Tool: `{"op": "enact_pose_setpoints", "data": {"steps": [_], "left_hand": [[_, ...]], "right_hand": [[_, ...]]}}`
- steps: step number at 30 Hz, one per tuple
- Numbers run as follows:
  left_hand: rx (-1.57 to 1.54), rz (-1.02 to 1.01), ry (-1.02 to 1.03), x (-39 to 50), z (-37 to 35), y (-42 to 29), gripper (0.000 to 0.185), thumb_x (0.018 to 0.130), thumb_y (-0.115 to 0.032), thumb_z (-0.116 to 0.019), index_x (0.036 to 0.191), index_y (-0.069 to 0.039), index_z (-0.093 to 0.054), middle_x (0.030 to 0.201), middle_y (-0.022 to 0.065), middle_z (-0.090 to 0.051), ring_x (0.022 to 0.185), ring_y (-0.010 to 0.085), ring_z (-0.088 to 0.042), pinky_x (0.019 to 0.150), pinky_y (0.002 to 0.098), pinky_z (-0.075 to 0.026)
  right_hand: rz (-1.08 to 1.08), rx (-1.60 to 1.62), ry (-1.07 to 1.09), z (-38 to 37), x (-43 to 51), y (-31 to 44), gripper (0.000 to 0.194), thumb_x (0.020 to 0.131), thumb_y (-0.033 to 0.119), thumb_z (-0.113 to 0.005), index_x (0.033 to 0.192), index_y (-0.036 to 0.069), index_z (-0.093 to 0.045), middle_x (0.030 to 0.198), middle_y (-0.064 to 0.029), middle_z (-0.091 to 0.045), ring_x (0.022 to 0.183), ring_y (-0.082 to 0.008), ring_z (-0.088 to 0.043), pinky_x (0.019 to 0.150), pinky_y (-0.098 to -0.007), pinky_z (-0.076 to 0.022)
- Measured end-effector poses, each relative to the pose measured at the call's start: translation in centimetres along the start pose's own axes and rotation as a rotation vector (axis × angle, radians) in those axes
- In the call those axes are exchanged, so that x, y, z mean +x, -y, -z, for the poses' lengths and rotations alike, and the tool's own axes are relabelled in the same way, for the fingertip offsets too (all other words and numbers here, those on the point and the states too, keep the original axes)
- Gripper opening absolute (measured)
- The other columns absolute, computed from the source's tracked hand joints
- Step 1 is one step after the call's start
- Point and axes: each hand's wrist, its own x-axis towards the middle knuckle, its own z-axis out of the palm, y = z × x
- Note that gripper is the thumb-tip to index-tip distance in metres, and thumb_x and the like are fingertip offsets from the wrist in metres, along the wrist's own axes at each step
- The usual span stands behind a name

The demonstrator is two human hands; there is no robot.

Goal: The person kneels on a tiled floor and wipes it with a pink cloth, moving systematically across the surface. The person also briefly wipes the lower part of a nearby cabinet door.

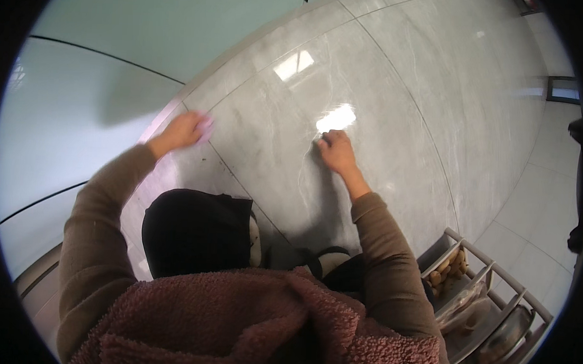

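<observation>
My left hand (182,129) is shut on a small pink-purple thing (205,127), perhaps a cloth or sponge, blurred at its fingertips. This hand is over the grey marbled tile floor (268,157), close to the base of the pale green cabinet fronts (73,87). Farther right, my right hand (338,151) hangs low over the same floor with its fingers curled, just below a bright reflection. A dark spot shows at its fingertips, and I cannot tell whether it is a held thing or shadow. Small dark crumbs (224,168) lie along a tile joint below my left hand.
A rack (498,264) stands at the lower right, with potato-like vegetables (450,269), a plastic bag (465,308) and a metal pan (505,334) in its tiers. My bent knee (196,231) in black cloth is between my arms. Dark objects (582,187) edge the far right.
</observation>
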Motion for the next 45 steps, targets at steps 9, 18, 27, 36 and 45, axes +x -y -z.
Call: {"op": "enact_pose_setpoints", "data": {"steps": [9, 18, 27, 36, 45], "left_hand": [[-0.025, -0.219, -0.253, 22.2, 1.5, -11.8, 0.050, 0.095, -0.020, -0.054, 0.144, -0.011, -0.047, 0.143, 0.0179, -0.048, 0.127, 0.0391, -0.047, 0.107, 0.0440, -0.040], [0.219, -0.467, -0.061, 12.7, -1.4, -10.5, 0.058, 0.086, -0.003, -0.061, 0.142, -0.004, -0.047, 0.139, 0.0232, -0.048, 0.116, 0.0408, -0.050, 0.104, 0.0440, -0.043], [0.163, -0.385, 0.109, 9.2, -2.1, -8.8, 0.053, 0.085, 0.000, -0.060, 0.137, -0.008, -0.054, 0.130, 0.0229, -0.054, 0.114, 0.0402, -0.052, 0.101, 0.0442, -0.046], [-0.123, -0.313, -0.206, 25.8, -3.9, -24.3, 0.056, 0.092, -0.007, -0.058, 0.146, -0.010, -0.043, 0.144, 0.0171, -0.049, 0.128, 0.0384, -0.048, 0.111, 0.0440, -0.039], [-0.179, -0.671, -0.166, 12.8, -15.8, -37.0, 0.053, 0.085, 0.005, -0.051, 0.137, -0.006, -0.053, 0.145, 0.0127, -0.049, 0.137, 0.0330, -0.041, 0.115, 0.0478, -0.032]], "right_hand": [[-0.310, 0.363, -0.120, 5.5, 1.0, -6.9, 0.036, 0.094, 0.028, -0.062, 0.117, 0.001, -0.069, 0.103, -0.0131, -0.072, 0.093, -0.0205, -0.067, 0.084, -0.0329, -0.0514], [-0.301, 0.252, -0.080, 9.4, -1.9, -11.6, 0.038, 0.099, 0.032, -0.053, 0.113, 0.001, -0.070, 0.110, -0.0177, -0.071, 0.103, -0.0324, -0.066, 0.092, -0.0394, -0.0500], [-0.165, 0.396, 0.067, 7.8, -1.9, -9.1, 0.042, 0.100, 0.037, -0.052, 0.116, 0.002, -0.069, 0.110, -0.0189, -0.070, 0.104, -0.0327, -0.065, 0.092, -0.0396, -0.0488], [-0.547, 0.855, -0.230, 9.3, -5.3, -12.5, 0.040, 0.100, 0.035, -0.053, 0.115, 0.001, -0.069, 0.093, -0.0074, -0.069, 0.086, -0.0157, -0.063, 0.080, -0.0306, -0.0498], [-0.784, 1.155, -0.466, 5.3, -17.1, -12.9, 0.033, 0.103, 0.026, -0.049, 0.098, 0.000, -0.069, 0.087, -0.0023, -0.067, 0.076, -0.0097, -0.059, 0.070, -0.0248, -0.0473]]}}
